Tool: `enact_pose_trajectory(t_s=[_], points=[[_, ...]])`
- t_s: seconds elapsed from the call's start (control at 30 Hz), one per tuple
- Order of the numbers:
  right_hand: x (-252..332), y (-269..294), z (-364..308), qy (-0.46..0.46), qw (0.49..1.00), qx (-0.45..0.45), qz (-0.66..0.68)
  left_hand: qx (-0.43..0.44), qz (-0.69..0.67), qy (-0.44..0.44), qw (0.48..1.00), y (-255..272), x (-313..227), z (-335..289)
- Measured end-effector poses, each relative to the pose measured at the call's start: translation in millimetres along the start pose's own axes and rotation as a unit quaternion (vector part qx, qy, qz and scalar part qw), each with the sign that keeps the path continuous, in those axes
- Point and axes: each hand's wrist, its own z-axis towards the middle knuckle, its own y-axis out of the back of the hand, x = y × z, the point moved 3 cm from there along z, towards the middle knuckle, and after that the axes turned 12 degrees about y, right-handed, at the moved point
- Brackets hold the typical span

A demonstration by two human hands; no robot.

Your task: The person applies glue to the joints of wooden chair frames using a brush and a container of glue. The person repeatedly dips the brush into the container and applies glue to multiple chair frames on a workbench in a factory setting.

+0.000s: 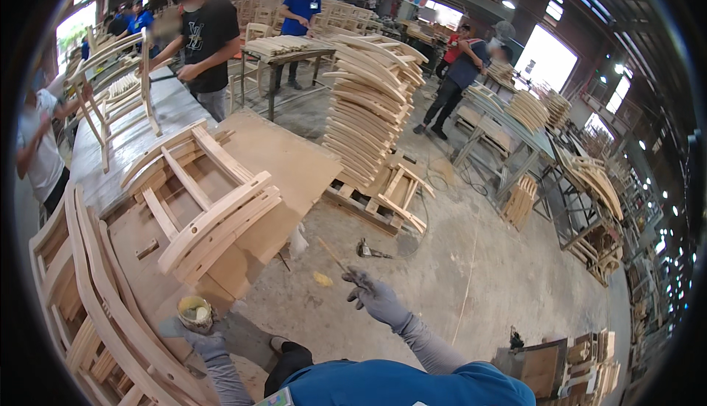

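My left hand, in a grey glove, is closed around a small round tub with pale, creamy stuff inside and smears on its rim. It is beside the near edge of a board-topped workbench. Out over the floor, my gloved right hand pinches a thin wooden stick that slants up and to the left. On the bench lie wooden chair-back frames of curved rails joined by straight slats. A short wooden dowel-like piece lies on the board near them.
Long curved wooden parts are stacked at my left. Beyond the bench, a tall pile of curved slats stands on a pallet. A dark hand tool with a hose lies on the floor. Several co-workers stand at other tables.
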Motion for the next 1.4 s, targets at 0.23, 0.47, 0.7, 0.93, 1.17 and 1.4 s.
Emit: enact_pose_trajectory(t_s=[0.23, 0.47, 0.7, 0.93, 1.17, 1.4], points=[[5.3, -56.0, 107.4, 0.069, 0.989, 0.126, -0.025, -0.112, -0.065, -0.029, 0.991, 25.7, -21.6, 52.2], [-7.0, -90.3, 156.6, 0.084, 0.981, 0.162, -0.063, -0.147, 0.145, -0.117, 0.971, 46.6, -50.6, 78.3], [-8.0, -114.1, 197.5, 0.119, 0.952, 0.239, -0.15, -0.217, 0.232, -0.153, 0.936, 79.2, -68.7, 77.4], [2.0, -143.1, 228.7, 0.191, 0.939, 0.282, -0.048, -0.303, 0.686, -0.285, 0.597, 97.5, -82.5, 71.8], [-0.5, -148.2, 244.7, 0.201, 0.923, 0.307, -0.115, -0.3, 0.282, -0.233, 0.881, 123.6, -110.8, 96.3], [-10.4, -150.3, 244.3, 0.204, 0.917, 0.31, -0.15, -0.298, 0.314, -0.283, 0.856, 121.9, -115.5, 109.0]])
